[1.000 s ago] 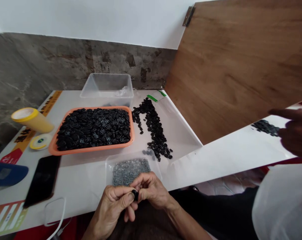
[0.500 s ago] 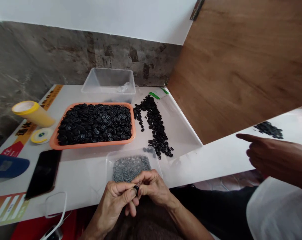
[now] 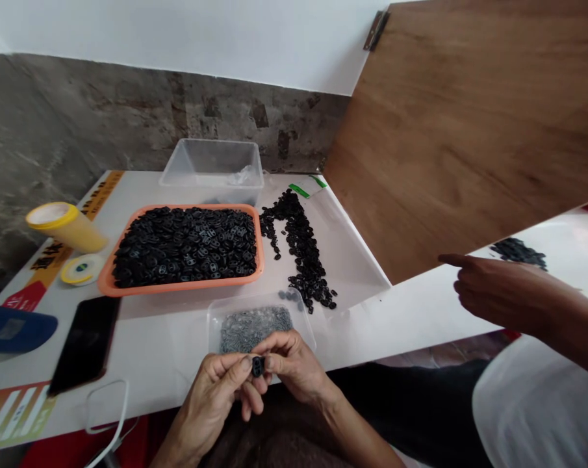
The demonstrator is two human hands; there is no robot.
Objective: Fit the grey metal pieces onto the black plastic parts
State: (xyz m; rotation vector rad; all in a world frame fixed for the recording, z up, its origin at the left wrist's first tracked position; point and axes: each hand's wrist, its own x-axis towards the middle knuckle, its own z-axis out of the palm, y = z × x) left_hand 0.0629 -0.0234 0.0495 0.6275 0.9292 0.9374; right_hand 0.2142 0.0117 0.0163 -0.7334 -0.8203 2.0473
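Between my fingertips is a small black oval plastic piece [image 3: 258, 366] with two holes showing in its face. My left hand [image 3: 220, 383] pinches it from the left, and my right hand [image 3: 294, 365] grips its right edge with thumb and finger. Just beyond my hands stands a clear plastic tub [image 3: 214, 318] of small grey metal parts [image 3: 249, 324]. Behind it an orange tray [image 3: 186, 286] is heaped with black oval pieces [image 3: 186, 244] that look alike. More of them lie in a loose pile [image 3: 303, 250] on the white table [image 3: 152, 344].
An empty-looking clear bin [image 3: 210, 162] stands by the wall. At left are a yellow-lidded container [image 3: 67, 227], a round lid [image 3: 82, 268], a phone [image 3: 85, 341], a blue object [image 3: 15, 329] and a white cable [image 3: 123, 416]. A wooden panel [image 3: 459, 130] and another person's pointing hand [image 3: 503, 292] are at right.
The black piece has turned between my fingers, so its holed face now shows. The other person's pointing hand has moved left. The view has shifted slightly.
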